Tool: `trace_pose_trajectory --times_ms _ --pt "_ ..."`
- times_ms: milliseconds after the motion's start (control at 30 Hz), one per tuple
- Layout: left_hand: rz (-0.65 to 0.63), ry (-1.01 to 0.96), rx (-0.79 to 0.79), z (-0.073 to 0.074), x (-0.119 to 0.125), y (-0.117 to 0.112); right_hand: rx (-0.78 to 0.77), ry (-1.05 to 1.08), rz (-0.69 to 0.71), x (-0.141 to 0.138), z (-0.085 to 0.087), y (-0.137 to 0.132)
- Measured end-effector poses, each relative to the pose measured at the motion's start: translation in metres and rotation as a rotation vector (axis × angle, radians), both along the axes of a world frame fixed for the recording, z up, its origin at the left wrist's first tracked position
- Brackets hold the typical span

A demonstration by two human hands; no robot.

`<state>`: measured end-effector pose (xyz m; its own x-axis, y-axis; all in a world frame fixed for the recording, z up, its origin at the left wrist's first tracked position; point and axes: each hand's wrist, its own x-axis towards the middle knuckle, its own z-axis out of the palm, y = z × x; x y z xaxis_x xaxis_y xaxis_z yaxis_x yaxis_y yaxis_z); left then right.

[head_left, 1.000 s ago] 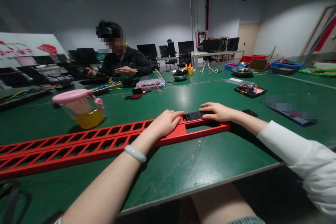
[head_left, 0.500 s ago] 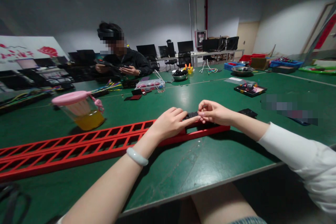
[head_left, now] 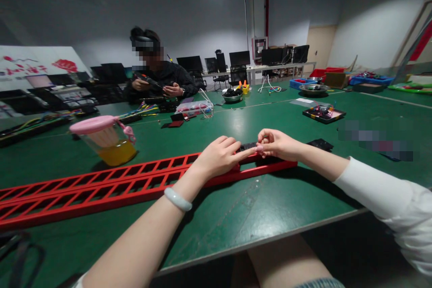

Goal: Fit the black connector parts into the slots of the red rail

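One head-worn camera looks forward and down across the green bench (head_left: 270, 207), close above the person's own forearms, facing the far wall.

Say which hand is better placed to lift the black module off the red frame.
Right, probably. The right hand pinches the black module with curled fingers; the left hand lies flat on the red frame, one fingertip touching the module.

One red rail (head_left: 118, 184) carries one black strip (head_left: 248, 146), with one pink-lidded jug (head_left: 108, 141) behind it and two metal bowls (head_left: 232, 96) (head_left: 312, 89) far beyond it.
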<state>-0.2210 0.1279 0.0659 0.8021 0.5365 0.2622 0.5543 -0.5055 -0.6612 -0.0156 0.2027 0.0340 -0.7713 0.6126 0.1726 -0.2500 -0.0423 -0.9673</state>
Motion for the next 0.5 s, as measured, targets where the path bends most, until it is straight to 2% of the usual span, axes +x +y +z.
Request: trace_pose_trajectory --times_ms 267,500 --pt "0.0 0.003 0.002 -0.0004 0.0002 0.0001 -0.075 0.009 0.023 -0.0011 -0.0014 0.0008" --pt "-0.001 -0.011 0.009 -0.0007 -0.0003 0.0001 -0.096 -0.006 -0.031 -0.0026 -0.0029 0.0016"
